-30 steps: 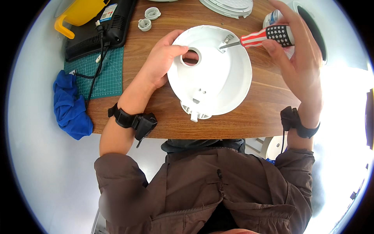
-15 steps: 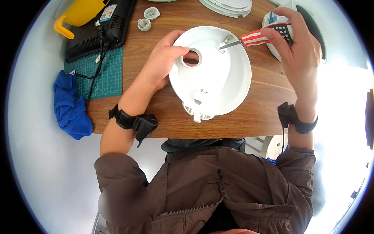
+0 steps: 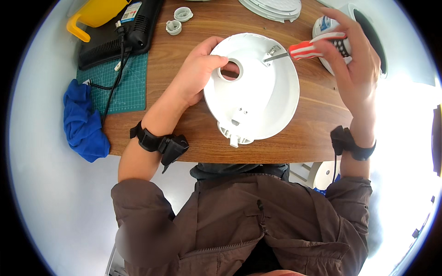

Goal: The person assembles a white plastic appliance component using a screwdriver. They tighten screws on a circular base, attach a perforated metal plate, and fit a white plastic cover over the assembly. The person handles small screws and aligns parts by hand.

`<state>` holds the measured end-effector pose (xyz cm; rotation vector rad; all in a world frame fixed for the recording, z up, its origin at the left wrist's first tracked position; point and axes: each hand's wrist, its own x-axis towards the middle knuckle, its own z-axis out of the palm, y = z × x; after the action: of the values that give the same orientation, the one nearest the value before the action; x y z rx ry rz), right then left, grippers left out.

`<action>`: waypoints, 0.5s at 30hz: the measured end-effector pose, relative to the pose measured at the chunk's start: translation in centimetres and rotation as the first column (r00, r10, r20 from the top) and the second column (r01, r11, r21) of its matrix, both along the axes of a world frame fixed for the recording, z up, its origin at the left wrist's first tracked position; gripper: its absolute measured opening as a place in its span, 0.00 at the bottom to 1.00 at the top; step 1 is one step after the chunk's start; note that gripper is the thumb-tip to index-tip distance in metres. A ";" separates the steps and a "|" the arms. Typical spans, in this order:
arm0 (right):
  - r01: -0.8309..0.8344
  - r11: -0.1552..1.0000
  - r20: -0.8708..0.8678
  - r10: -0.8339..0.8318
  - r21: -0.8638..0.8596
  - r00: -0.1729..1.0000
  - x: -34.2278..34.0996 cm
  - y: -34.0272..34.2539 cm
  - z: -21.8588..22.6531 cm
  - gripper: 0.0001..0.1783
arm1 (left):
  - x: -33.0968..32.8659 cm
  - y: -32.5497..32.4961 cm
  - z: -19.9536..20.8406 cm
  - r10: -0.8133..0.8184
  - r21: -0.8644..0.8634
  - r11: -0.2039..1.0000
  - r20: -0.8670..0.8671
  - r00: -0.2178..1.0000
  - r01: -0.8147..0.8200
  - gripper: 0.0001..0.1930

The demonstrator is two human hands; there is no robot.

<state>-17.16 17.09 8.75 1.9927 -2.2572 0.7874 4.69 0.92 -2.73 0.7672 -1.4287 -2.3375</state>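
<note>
My left hand (image 3: pixel 202 66) grips the upper left rim of a round white plastic cover (image 3: pixel 276 103). Its thumb lies by a round hole, and fingertips show through that hole from behind. In my right hand (image 3: pixel 350 60) is a screwdriver (image 3: pixel 304 49) with a red-and-white striped handle and dark starred end, held between thumb and fingers. Its shaft reaches left to a small metal bracket (image 3: pixel 270 56) near the cover's upper right inside; the tip appears to touch a screw there. A latch-like tab (image 3: pixel 234 138) juts from the cover's lower edge.
Two small white caps (image 3: pixel 178 20) and a ribbed white disc (image 3: pixel 274 7) lie at the back. A white rounded housing (image 3: pixel 322 27) stands behind my right hand. At left are a black device (image 3: pixel 133 41), yellow jug (image 3: pixel 99 16), green cutting mat (image 3: pixel 131 94), cable and blue cloth (image 3: pixel 83 124).
The cover and my left hand have shifted slightly right and down. My right fingers have changed position on the screwdriver handle, which has turned; its tip stays at the bracket.
</note>
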 end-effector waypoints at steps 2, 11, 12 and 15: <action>0.082 0.997 0.004 -0.082 -0.005 0.997 0.2 -0.2 -0.1 0.27 | -0.1 0.0 0.0 0.004 0.000 1.000 0.008 1.000 -0.004 0.21; 0.064 0.997 0.133 -0.056 -0.054 0.990 0.9 -0.4 -0.6 0.23 | -0.1 -0.1 -0.4 0.005 0.011 1.000 0.011 1.000 -0.005 0.22; 0.034 0.995 0.110 -0.024 -0.089 0.994 1.8 -0.6 -0.1 0.25 | -0.1 -0.1 -0.5 0.008 0.010 1.000 0.020 1.000 -0.008 0.23; -0.099 0.981 0.366 0.155 -0.168 0.918 1.3 -1.1 -0.4 0.27 | -0.1 -0.4 -0.9 0.002 0.013 1.000 0.019 1.000 -0.002 0.24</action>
<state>-15.89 16.00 8.37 2.0828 -2.1781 1.4195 4.56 0.53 -3.62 0.7961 -1.4207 -2.3466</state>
